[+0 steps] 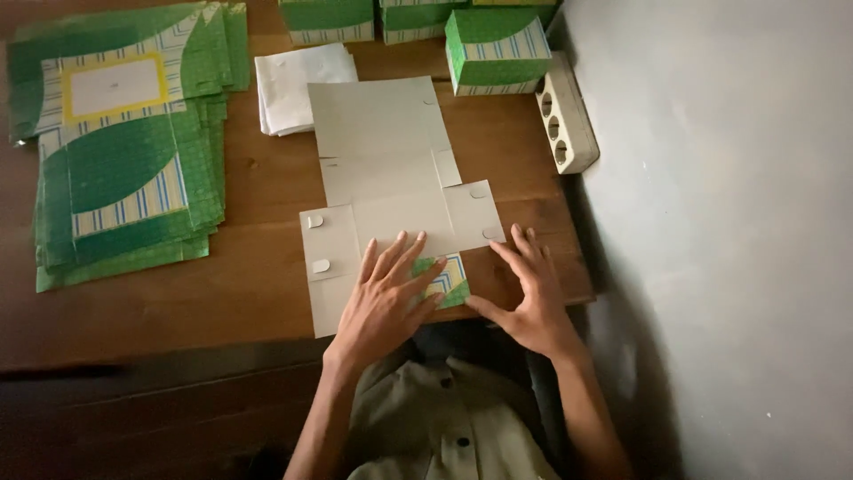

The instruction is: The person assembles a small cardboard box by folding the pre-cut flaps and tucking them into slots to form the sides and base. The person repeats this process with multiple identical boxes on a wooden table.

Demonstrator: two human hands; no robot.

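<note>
Pressing down on an unfolded cardboard box blank [391,178], both hands lay flat in the head view, fingers spread and clamped on nothing. The left hand [384,300] rested palm-down on the near edge of the blank, partly covering a folded-over flap [447,277] that showed its green, striped printed side. The right hand [529,298] lay just beside it, fingertips on the blank's right near corner and the palm over the wooden table [258,276]. The blank lay grey side up, running from the table's near edge toward the far side. A stack of flat green blanks [124,151] lay well to the left, a pile of white paper [298,84] just beyond the blank, folded green boxes [496,49] at the far edge, and a white power strip [566,120] against the wall.
</note>
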